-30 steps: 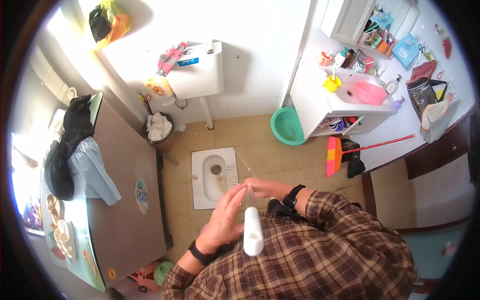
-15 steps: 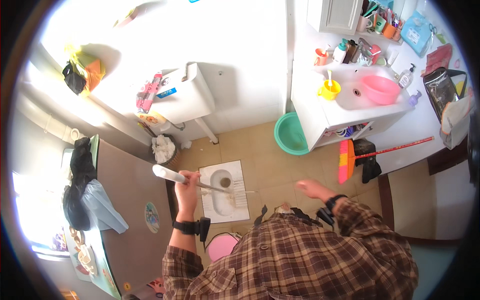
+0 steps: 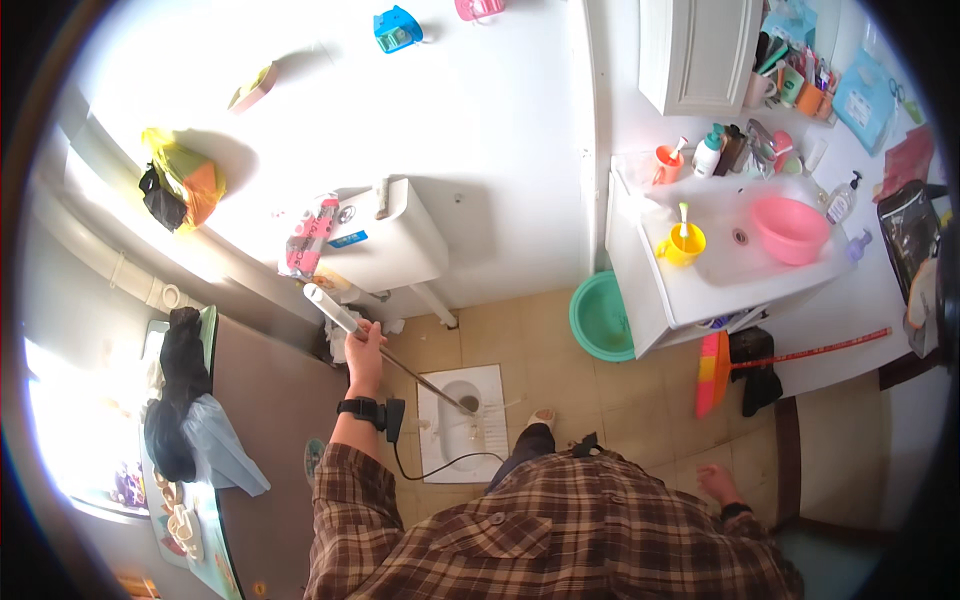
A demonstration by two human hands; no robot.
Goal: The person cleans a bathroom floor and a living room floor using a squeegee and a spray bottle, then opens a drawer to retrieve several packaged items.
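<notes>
**Scrubbing the squat toilet: brush in the bowl**

Left hand (image 3: 364,345) is gripping a long toilet brush (image 3: 395,360) partway down its pale handle; the handle's top end is sticking up above the hand, the thin shaft is running down and away to the right of it. The brush tip is sitting in the drain end of the white squat toilet (image 3: 462,422), set in the tiled floor just below and right of that hand. The bristle end is too small to make out.

Right hand (image 3: 716,484) is hanging free, well apart from the brush, fingers loosely spread and holding nothing.

The white cistern (image 3: 385,238) is standing just above the left hand; a green basin (image 3: 598,318) is lying on the floor between the two hands, further off.

Judgement: the scrubbing step is in hand. The next move is likely calling for working the tip round the pan walls while keeping the shaft steeply angled.
</notes>
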